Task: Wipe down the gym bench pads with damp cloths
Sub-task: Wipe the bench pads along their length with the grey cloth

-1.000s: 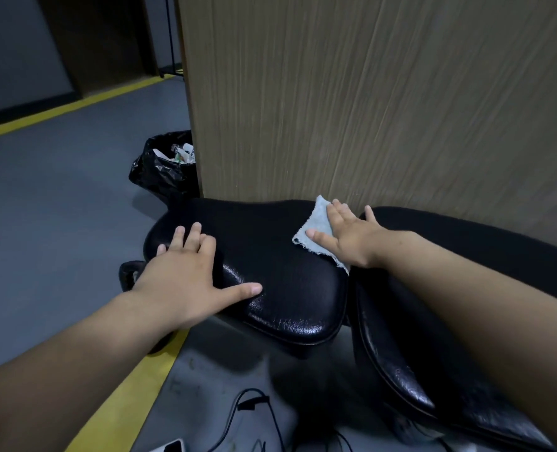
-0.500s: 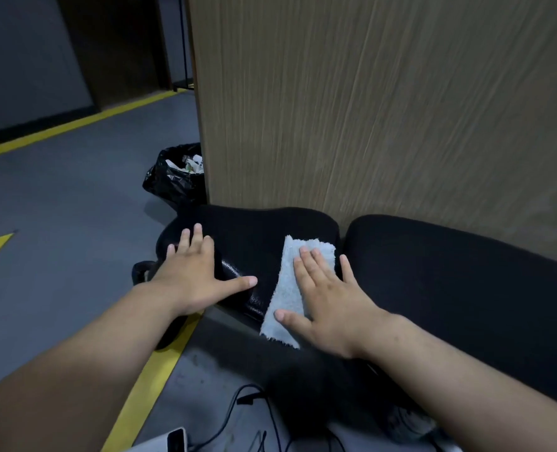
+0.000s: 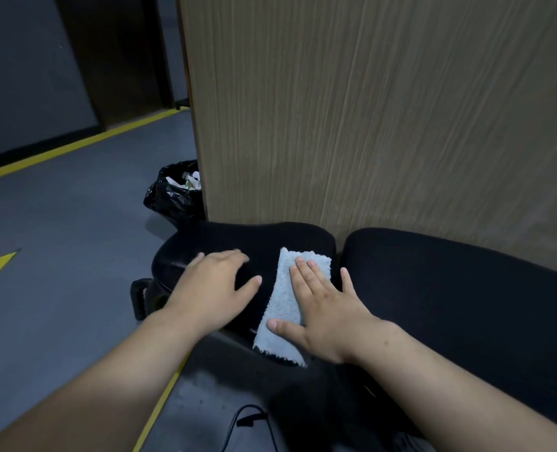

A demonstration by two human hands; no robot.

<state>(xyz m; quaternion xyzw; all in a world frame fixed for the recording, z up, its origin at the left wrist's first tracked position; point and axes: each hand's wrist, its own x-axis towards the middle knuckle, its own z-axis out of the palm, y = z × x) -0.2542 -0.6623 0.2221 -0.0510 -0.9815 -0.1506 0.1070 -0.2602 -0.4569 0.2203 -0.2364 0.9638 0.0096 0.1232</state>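
a tall wood panel (image 3: pixel 368 109) stands behind everything, with grey floor (image 3: pixel 58 239) to its left. against the panel's foot lie 2 black pads: the long back pad (image 3: pixel 466 305) on the right and the shorter seat pad (image 3: pixel 238 239) on the left, with a narrow gap between them. a black bin bag (image 3: pixel 169 194) sits on the floor just beyond the seat pad's far left corner.

the left hand (image 3: pixel 211 288) lies flat on the seat pad's left half, fingers straight and spread, holding nothing; it looks like a brace. the right hand (image 3: pixel 329 314) presses flat, fingers straight, on the pale cloth (image 3: pixel 283 308), which runs along the seat pad's right edge from near its far edge down over its near edge. a thin cable (image 3: pixel 247 419) lies on the floor below.

the step in hand appears to be wiping the seat pad. next, the cloth probably needs steady palm pressure and a sweep left across the rest of the seat pad, so the left hand must shift clear; the back pad likely follows.
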